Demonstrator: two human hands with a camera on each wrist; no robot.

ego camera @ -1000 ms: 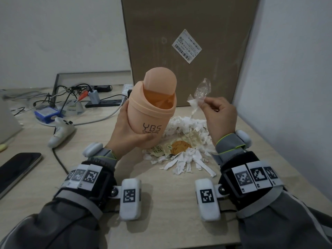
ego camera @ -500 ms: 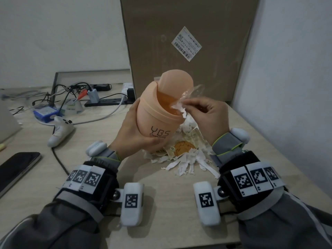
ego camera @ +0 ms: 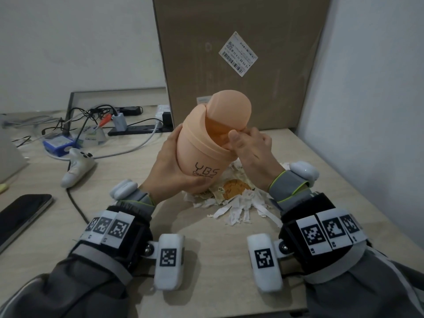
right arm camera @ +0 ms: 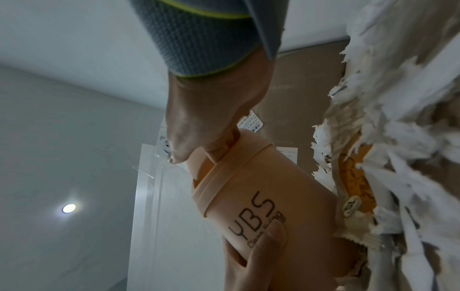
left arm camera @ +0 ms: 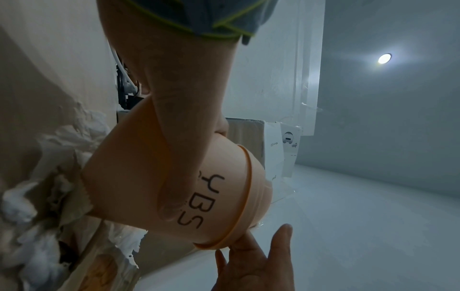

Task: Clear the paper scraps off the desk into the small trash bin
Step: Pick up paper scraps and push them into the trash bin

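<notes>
An office or lab corner: a pale desk (ego camera: 206, 260) against bare white walls, cluttered with cables (ego camera: 91, 115), a power strip (ego camera: 140, 130), a phone (ego camera: 20, 214) and a white controller (ego camera: 78, 165). A tall cardboard box (ego camera: 241, 53) with a shipping label (ego camera: 238, 53) stands behind.

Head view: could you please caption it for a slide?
Left hand tilts peach bin; right hand reaches inside.

right hand (ego camera: 250, 150) fingertips hidden inside trash bin (ego camera: 206, 145) mouth (scrap unseen), paper scraps (ego camera: 238, 203) partly covered
</notes>
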